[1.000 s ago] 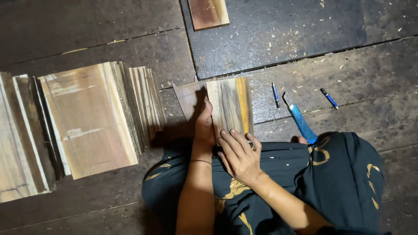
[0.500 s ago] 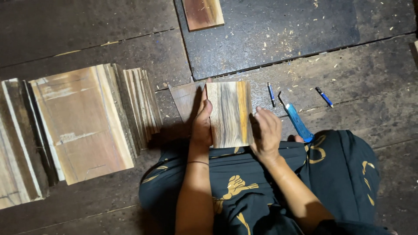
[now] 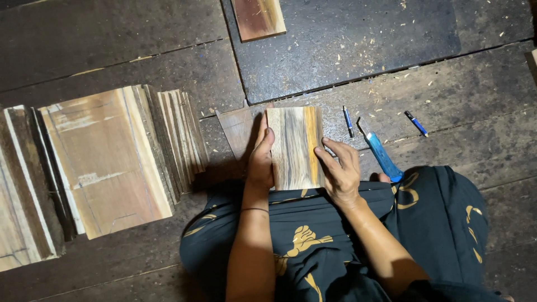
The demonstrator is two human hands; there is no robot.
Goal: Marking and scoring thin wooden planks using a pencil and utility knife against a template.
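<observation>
Dim overall, lit from above near centre. Bright on pale boards (image 3: 106, 162), faint sheen on dark slab (image 3: 358, 39). Corners dark, shadows soft. Sharp, little blur.

**Dark plank floor, lit from above**

I'm looking straight down at a floor of dark, worn wooden planks (image 3: 100, 50), seams running roughly nine to three o'clock. At twelve o'clock lies a darker flat sheet (image 3: 358, 39), speckled with pale wood shavings — the chips scatter on toward three. Light falls unevenly: brighter at centre, dimmer at the edges. At nine o'clock a fanned stack of thin wooden boards (image 3: 106, 159) rests on the planks — pale faces, dark edges. A small reddish board (image 3: 258, 18) sits at the top edge.
</observation>
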